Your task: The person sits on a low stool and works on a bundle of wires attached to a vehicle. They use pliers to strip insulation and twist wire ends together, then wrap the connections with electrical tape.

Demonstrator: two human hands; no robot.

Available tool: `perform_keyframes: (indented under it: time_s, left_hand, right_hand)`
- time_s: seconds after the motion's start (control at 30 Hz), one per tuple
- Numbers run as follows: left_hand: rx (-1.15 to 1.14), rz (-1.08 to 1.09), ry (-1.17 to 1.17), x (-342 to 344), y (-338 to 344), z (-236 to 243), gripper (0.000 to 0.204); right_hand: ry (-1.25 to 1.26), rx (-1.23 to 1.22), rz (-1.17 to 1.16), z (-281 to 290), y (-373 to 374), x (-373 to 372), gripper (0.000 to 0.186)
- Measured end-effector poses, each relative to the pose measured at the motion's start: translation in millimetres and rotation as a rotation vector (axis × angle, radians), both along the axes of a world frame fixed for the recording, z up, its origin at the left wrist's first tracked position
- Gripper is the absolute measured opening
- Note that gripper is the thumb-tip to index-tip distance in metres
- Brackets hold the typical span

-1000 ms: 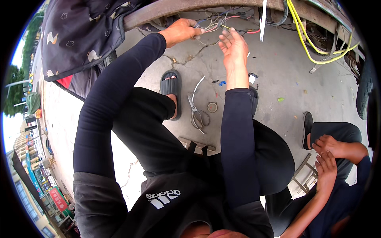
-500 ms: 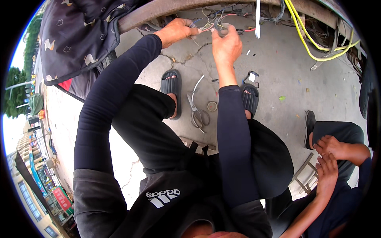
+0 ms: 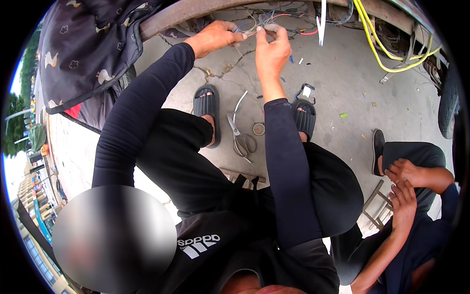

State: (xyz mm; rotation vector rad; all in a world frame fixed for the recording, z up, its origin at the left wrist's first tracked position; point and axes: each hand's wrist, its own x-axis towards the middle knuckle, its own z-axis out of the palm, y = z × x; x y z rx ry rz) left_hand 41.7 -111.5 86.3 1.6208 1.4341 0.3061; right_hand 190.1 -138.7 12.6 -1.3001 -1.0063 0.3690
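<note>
Both of my hands are raised at a bundle of thin coloured wires (image 3: 267,18) hanging below a rusty metal frame bar (image 3: 196,12). My left hand (image 3: 215,39) is closed, thumb and forefinger pinching a thin wire end. Just to its right, my right hand (image 3: 273,51) pinches thin wires between thumb and curled fingers. A reddish wire runs between the two hands; the exact contact at the fingertips is too small to make out. A red wire (image 3: 308,33) stretches off to the right of my right hand.
Scissors (image 3: 240,139), a roll of tape (image 3: 258,129) and a white strip (image 3: 240,105) lie on the concrete between my feet. A yellow cable (image 3: 374,46) loops down at right. Patterned padded fabric (image 3: 93,54) hangs at left. Another person's hands (image 3: 404,196) rest at lower right.
Both hands stay at the wires, still pinching, with the right hand's fingers slightly shifted. The whole view has moved a little. A blurred oval now covers the lower left.
</note>
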Motion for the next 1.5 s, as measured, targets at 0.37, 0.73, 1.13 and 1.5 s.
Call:
perform_keyframes:
  time_s: [0.37, 0.73, 1.13, 1.5]
  left_hand:
    - [0.03, 0.014, 0.057, 19, -3, -5, 0.042]
    - [0.231, -0.036, -0.012, 56, -3, -6, 0.059]
    - [0.077, 0.102, -0.223, 68, 13, -24, 0.041]
    - [-0.15, 0.283, -0.396, 47, 9, -72, 0.026]
  right_hand:
    - [-0.132, -0.106, 0.126, -8, -11, 17, 0.02]
    - [0.05, -0.145, 0.177, 5, -23, 42, 0.015]
    - [0.746, -0.249, 0.253, -45, -36, 90, 0.03]
    - [-0.805, -0.977, 0.812, -211, -266, 54, 0.037]
